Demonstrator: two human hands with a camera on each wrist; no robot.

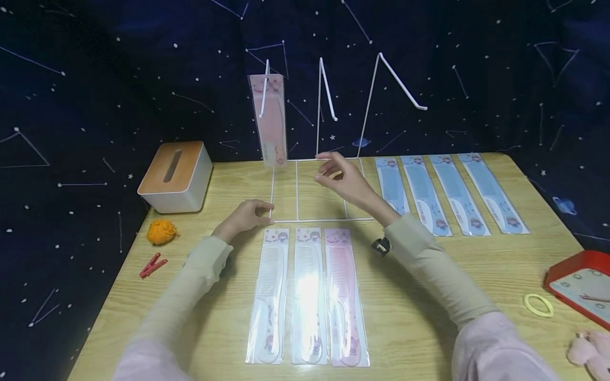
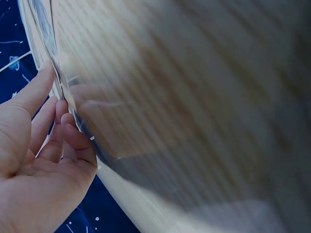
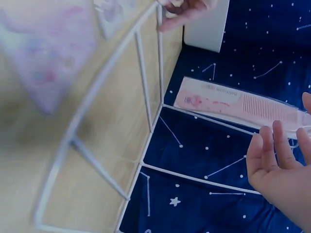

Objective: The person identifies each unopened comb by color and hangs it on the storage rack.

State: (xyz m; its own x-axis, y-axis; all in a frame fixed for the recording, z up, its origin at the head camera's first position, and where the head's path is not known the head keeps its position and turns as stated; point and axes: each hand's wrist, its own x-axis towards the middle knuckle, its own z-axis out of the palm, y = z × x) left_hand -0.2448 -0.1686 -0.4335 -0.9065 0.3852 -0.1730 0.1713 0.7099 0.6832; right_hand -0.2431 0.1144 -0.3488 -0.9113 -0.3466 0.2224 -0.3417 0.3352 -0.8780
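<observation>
Head view: nearest the camera, three packaged combs (image 1: 308,296) lie side by side on the desk (image 1: 429,296), two white and one pink, just in front of the white wire display rack (image 1: 316,190). Left hand (image 1: 245,216) pinches the rack's front left corner wire, fingers curled on it. Right hand (image 1: 343,180) hovers over the rack base near the middle hook, fingers relaxed and apart, holding nothing. One pink packaged comb (image 1: 270,119) hangs on the left hook. Four blue packaged combs (image 1: 450,193) lie to the right of the rack.

Judgement: the steadying grip at the corner looks sound; keeping the base flat matters, as the uprights are thin and a hung comb could tip them.

Left wrist view: blurred. The fingertips (image 2: 73,133) close on a thin wire at the desk surface; nothing more is legible.

Right wrist view: the right hand (image 3: 282,170) is open, palm showing, just beside the hanging pink comb (image 3: 238,104) but apart from it.

Room: the desk's far edge runs just behind the rack, against the starry backdrop (image 1: 119,79). A tissue box (image 1: 176,174), orange yarn (image 1: 162,231) and red clip (image 1: 152,264) sit well left; a red tray (image 1: 579,286) and yellow band (image 1: 538,305) well right. Between the two comb rows the desk offers free room.
</observation>
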